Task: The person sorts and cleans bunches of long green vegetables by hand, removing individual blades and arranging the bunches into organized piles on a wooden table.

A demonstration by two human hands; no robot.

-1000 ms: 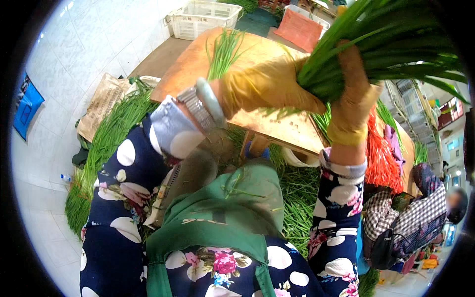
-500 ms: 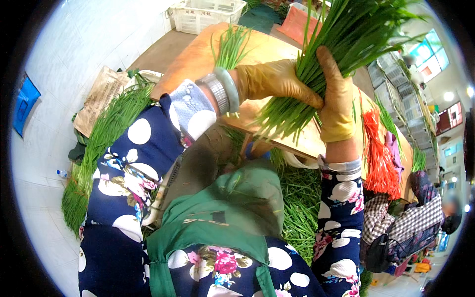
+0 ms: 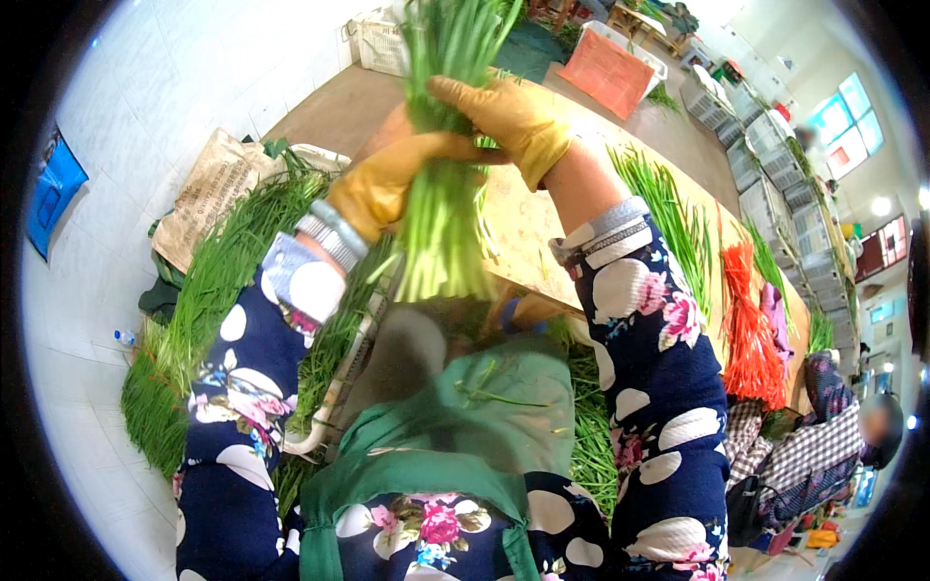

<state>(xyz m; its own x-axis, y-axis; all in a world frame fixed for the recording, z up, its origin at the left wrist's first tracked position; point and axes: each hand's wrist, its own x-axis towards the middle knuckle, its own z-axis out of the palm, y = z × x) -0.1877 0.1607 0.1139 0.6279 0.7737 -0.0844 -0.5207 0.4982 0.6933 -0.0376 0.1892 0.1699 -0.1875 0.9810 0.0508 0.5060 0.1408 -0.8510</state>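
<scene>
A thick bunch of long green chives (image 3: 444, 242) hangs upright in front of me, over the table's near edge, its pale cut ends pointing down. My left hand (image 3: 387, 189), in a yellow rubber glove, is wrapped round the bunch from the left. My right hand (image 3: 513, 126), gloved the same way, grips it slightly higher from the right. The wooden table (image 3: 528, 228) lies behind and to the right. On it are more loose chives (image 3: 668, 213) and a bundle of red tie strips (image 3: 751, 334).
A large heap of chives (image 3: 218, 257) lies at my left beside a brown sack (image 3: 208, 198). Cut greens (image 3: 586, 426) lie under the table. White crates (image 3: 383, 44) stand at the back, others along the right. A person in a checked garment (image 3: 814, 445) works at the right.
Both hands have brought the bunch leftward and turned it from a slant to upright. My left hand now wraps round it lower down, and chives on the table at right have come into view.
</scene>
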